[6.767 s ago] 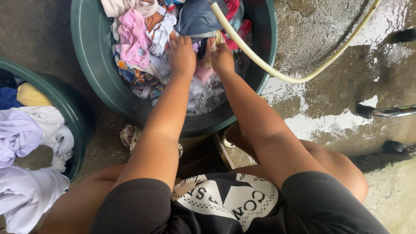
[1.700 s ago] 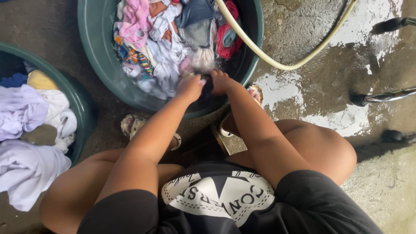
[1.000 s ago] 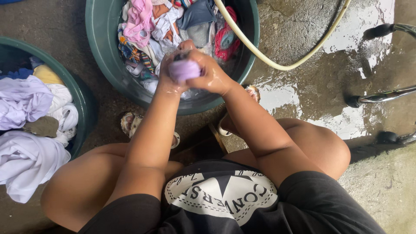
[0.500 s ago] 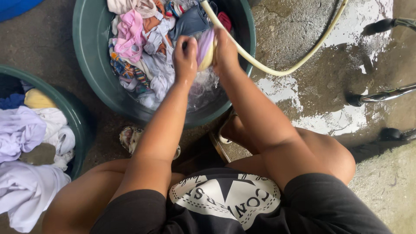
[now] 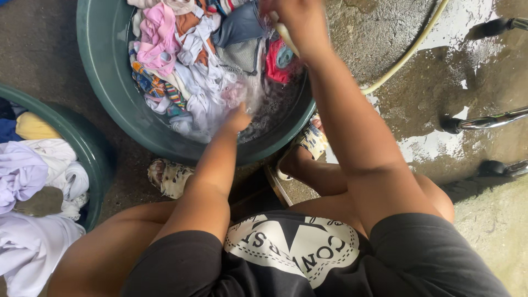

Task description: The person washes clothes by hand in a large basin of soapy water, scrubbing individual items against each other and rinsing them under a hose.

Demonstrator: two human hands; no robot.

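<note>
One soaked laundry pile, green basin

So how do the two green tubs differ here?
The front tub holds sudsy water and mixed coloured clothes; the side tub holds mostly white and pale clothes, with no water visible. The left hand dips into the front tub and the right hand is over it; neither touches the side tub. Both are round, dark green and on wet concrete.
</note>
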